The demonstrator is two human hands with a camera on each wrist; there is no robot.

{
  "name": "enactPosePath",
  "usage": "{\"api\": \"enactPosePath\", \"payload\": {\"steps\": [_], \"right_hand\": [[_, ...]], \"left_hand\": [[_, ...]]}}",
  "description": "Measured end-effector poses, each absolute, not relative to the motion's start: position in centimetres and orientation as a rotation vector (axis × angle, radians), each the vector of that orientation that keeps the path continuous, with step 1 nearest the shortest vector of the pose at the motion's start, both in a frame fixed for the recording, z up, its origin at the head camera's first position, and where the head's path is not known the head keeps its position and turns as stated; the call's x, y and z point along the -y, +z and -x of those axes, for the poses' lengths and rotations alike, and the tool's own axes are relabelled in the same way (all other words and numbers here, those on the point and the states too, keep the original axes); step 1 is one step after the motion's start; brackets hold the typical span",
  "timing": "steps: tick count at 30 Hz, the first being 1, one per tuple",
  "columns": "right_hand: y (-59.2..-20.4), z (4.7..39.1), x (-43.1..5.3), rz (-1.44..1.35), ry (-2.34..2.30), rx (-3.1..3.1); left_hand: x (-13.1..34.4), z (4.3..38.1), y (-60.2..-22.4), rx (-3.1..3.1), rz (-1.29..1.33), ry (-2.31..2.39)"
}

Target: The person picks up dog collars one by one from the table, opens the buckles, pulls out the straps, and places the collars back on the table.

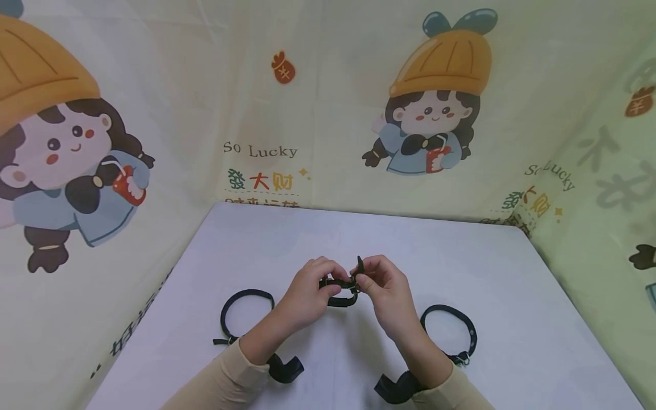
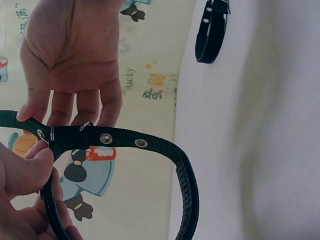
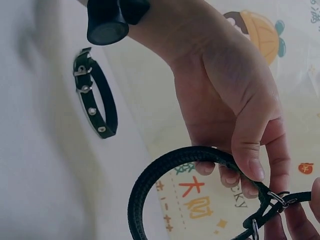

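In the head view, both hands hold a dark green, nearly black collar [image 1: 338, 302] above the table. My left hand [image 1: 310, 290] pinches its band close to the metal buckle [image 2: 52, 132]. The right hand [image 1: 386, 293] pinches the strap's free end, whose tip sticks up past the fingers. The left wrist view shows the strap running through the buckle, with metal eyelets [image 2: 141, 143] along the band. From the right wrist, the collar forms a rounded loop, and the left thumb presses on it. A second collar [image 1: 246, 291] lies left of the hands, a third [image 1: 474, 336] right of them.
A white tabletop [image 1: 435, 256] spreads beneath the hands. Printed cloth with cartoon figures [image 1: 441, 125] hangs behind it and along both sides. Black camera mounts [image 1: 287, 370] sit at the wrists, low over the table.
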State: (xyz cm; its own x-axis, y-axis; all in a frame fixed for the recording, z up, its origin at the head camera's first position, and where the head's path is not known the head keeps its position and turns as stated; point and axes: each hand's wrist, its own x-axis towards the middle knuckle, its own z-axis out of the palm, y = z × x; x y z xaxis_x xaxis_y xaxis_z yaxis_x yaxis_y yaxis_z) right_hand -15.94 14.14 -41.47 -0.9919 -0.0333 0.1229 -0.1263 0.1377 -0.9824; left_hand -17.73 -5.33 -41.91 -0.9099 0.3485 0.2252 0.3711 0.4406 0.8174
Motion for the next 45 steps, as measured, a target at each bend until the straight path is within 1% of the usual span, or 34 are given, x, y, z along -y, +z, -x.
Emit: {"api": "enactPosePath", "payload": {"steps": [17, 45], "right_hand": [[-41.47, 16.00, -14.10, -0.154, 1.985, 2.330], [-40.97, 16.01, -14.11, -0.114, 1.934, 2.350]], "left_hand": [[5.24, 18.33, -42.12, 2.679, 0.748, -1.592], [5.01, 17.85, -42.20, 2.641, 0.611, -1.596]]}}
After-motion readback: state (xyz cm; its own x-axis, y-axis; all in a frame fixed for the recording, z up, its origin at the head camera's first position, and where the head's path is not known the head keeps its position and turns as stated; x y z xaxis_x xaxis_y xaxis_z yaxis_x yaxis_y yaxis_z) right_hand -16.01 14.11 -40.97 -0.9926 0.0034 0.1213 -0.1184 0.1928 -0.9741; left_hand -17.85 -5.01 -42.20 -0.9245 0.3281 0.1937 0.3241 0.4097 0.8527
